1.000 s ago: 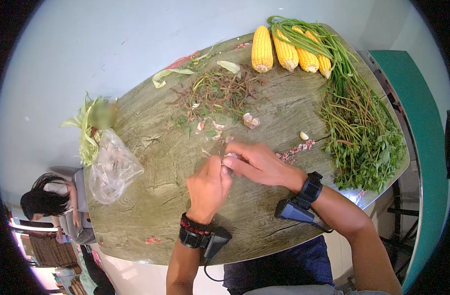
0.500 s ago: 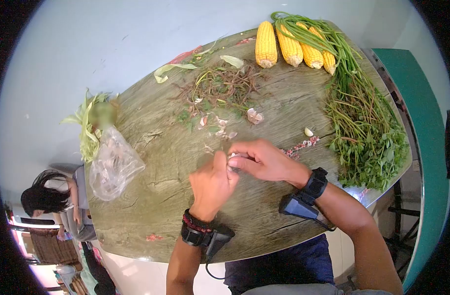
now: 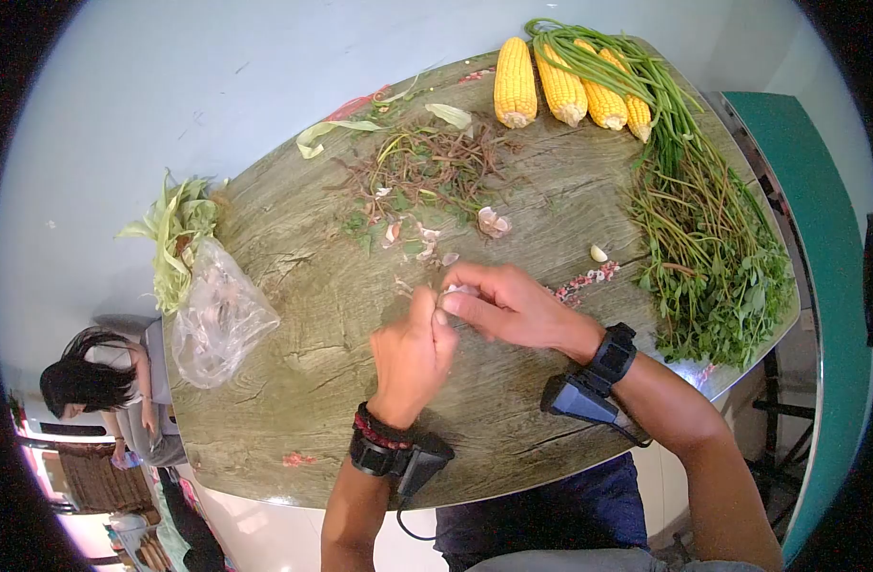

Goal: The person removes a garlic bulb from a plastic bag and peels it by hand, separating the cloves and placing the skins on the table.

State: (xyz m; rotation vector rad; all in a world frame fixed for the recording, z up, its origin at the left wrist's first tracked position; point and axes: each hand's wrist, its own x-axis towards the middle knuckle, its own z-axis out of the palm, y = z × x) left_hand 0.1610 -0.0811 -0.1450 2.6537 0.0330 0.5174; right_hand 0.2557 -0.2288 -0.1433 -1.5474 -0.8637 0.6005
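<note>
Running sideways, half-hidden garlic (image 3: 463,290)

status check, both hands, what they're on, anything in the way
Left hand pinched shut, its hold unclear. Right hand pinching small pale piece, likely garlic. Peel scraps just beyond, not blocking.

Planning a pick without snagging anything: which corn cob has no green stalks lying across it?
The leftmost corn cob in the picture, at the row's outer end. The green stalks lie across parts of the other three cobs.
</note>
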